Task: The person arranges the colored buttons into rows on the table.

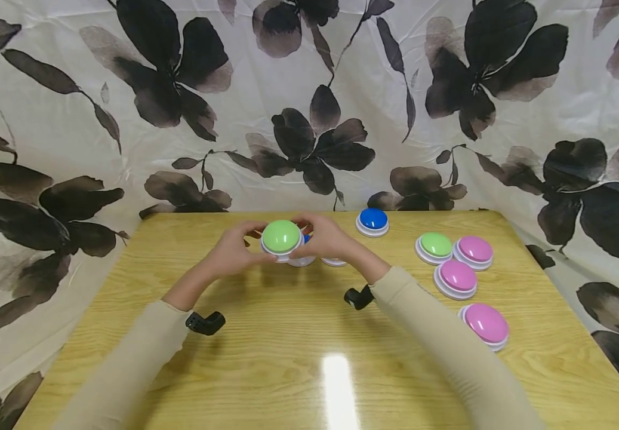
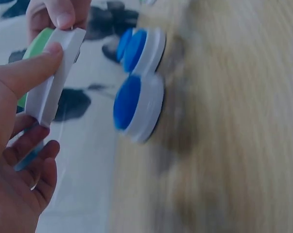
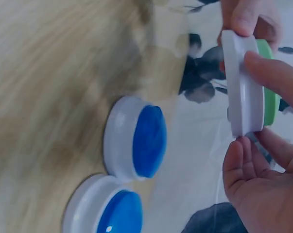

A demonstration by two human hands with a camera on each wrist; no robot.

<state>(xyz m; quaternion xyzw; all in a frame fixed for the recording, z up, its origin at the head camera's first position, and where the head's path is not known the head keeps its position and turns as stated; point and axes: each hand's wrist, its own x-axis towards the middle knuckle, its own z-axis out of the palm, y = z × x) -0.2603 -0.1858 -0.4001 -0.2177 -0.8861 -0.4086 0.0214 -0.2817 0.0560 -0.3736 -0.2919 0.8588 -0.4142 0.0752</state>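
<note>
Both hands hold a green dome push button (image 1: 281, 236) with a white base, raised off the wooden table. My left hand (image 1: 232, 251) pinches its left side, thumb on the white base (image 2: 49, 92) in the left wrist view. On the opposite side my right hand (image 1: 321, 239) grips the rim, its thumb along the white base in the right wrist view. Below and behind the held button stand blue push buttons, mostly hidden by it and the right hand in the head view. The wrist views show one blue button (image 3: 150, 141) right beside another blue button (image 3: 122, 216).
A separate blue button (image 1: 372, 219) stands at the table's back edge. At the right are a second green button (image 1: 436, 245) and pink buttons, including one pink button (image 1: 485, 324) nearer the front. A floral cloth (image 1: 320, 77) hangs behind the table (image 1: 266, 358).
</note>
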